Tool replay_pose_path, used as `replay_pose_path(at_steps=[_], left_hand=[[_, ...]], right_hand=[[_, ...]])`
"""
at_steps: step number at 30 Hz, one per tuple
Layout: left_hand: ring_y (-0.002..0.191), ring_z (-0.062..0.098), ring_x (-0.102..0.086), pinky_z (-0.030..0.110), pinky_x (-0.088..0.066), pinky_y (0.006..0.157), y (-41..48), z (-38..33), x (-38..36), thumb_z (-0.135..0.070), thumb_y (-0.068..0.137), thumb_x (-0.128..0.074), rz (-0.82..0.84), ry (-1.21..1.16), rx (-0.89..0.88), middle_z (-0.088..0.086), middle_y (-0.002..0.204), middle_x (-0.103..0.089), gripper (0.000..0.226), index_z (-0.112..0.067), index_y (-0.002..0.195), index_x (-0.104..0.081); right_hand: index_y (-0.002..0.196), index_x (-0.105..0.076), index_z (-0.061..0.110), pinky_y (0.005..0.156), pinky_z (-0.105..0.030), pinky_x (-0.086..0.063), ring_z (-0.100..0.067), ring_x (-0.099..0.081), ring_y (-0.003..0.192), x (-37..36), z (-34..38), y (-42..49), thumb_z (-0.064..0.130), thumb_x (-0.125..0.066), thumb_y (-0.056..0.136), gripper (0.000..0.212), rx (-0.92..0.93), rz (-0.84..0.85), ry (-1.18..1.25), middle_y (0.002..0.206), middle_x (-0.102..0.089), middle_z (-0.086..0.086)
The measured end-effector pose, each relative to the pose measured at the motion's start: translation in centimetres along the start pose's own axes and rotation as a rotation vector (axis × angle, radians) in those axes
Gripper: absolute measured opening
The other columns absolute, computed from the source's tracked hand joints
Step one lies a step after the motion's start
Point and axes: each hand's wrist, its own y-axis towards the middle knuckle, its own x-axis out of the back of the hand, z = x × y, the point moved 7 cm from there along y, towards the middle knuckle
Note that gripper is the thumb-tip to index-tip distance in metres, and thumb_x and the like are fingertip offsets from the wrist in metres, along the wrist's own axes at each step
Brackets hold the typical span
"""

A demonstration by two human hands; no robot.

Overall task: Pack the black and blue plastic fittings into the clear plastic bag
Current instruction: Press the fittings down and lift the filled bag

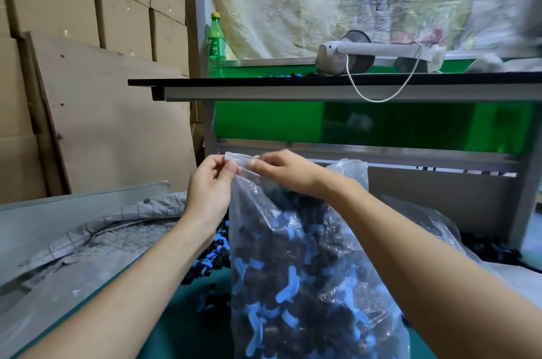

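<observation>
Head cam: the left hand [209, 182] and right hand [289, 172] both have their fingers [230, 166] pinching the top strip of the clear plastic bag [308, 241], nearly touching each other. The bag stands upright on the green surface [187, 314], stuffed with black and blue fittings [290, 282]. Some loose fittings [214, 259] lie just beside it, toward the surface's left edge.
</observation>
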Motion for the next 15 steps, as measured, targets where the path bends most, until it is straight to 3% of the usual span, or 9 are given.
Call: replay_pose_path(at_steps=[2,5,7,10,13,15], left_hand=[[0.093,0.031,-0.066,0.058,-0.050,0.093,0.7,0.5,0.0,-0.018,0.101,-0.053,-0.012,0.020,0.001,0.010,0.091,-0.070,0.013,-0.015,0.093,-0.062],[0.097,0.037,-0.064,0.056,-0.052,0.092,2.6,2.0,-0.1,-0.020,0.101,-0.053,-0.064,0.020,0.027,0.016,0.098,-0.069,0.013,-0.013,0.098,-0.063],[0.085,0.028,-0.062,0.044,-0.053,0.081,4.0,3.5,-0.4,-0.021,0.101,-0.053,-0.102,0.019,0.050,0.009,0.091,-0.067,0.014,-0.012,0.103,-0.064],[0.065,0.013,-0.050,0.028,-0.042,0.062,6.3,6.3,-0.4,-0.019,0.101,-0.054,-0.166,0.014,0.101,-0.002,0.073,-0.058,0.017,-0.007,0.107,-0.065],[0.060,0.013,-0.053,0.022,-0.044,0.057,8.4,9.7,0.3,-0.017,0.101,-0.053,-0.213,0.031,0.153,0.003,0.073,-0.064,0.017,-0.007,0.096,-0.066],[0.049,0.008,-0.051,0.020,-0.041,0.046,9.4,12.3,1.0,-0.017,0.101,-0.052,-0.255,0.058,0.198,-0.001,0.062,-0.062,0.023,-0.011,0.083,-0.064]], right_hand=[[0.065,-0.048,0.018,0.050,-0.021,-0.034,-0.010,-0.038,0.050,0.1,-2.5,0.2,0.055,-0.054,0.096,0.049,-0.081,0.068,0.067,0.053,-0.042,0.012],[0.063,-0.047,0.019,0.048,-0.021,-0.036,-0.010,-0.041,0.047,1.2,-4.9,1.7,0.056,-0.057,0.094,0.049,-0.070,0.076,-0.060,0.049,-0.047,0.010],[0.065,-0.049,0.018,0.049,-0.021,-0.036,-0.008,-0.042,0.049,1.5,-6.8,2.9,0.056,-0.057,0.093,0.048,-0.078,0.076,-0.159,0.053,-0.048,0.010],[0.071,-0.053,0.019,0.060,-0.028,-0.037,-0.013,-0.048,0.064,1.3,-11.8,3.6,0.057,-0.054,0.094,0.045,-0.173,0.108,-0.178,0.066,-0.051,0.005],[0.087,-0.068,0.018,0.075,-0.030,-0.047,-0.020,-0.059,0.081,1.1,-18.4,2.7,0.050,-0.053,0.097,0.036,-0.293,0.172,-0.135,0.084,-0.066,-0.001],[0.090,-0.069,0.007,0.065,-0.023,-0.045,-0.019,-0.056,0.074,1.1,-22.7,1.4,0.049,-0.054,0.097,0.044,-0.352,0.141,-0.158,0.079,-0.064,-0.004]])
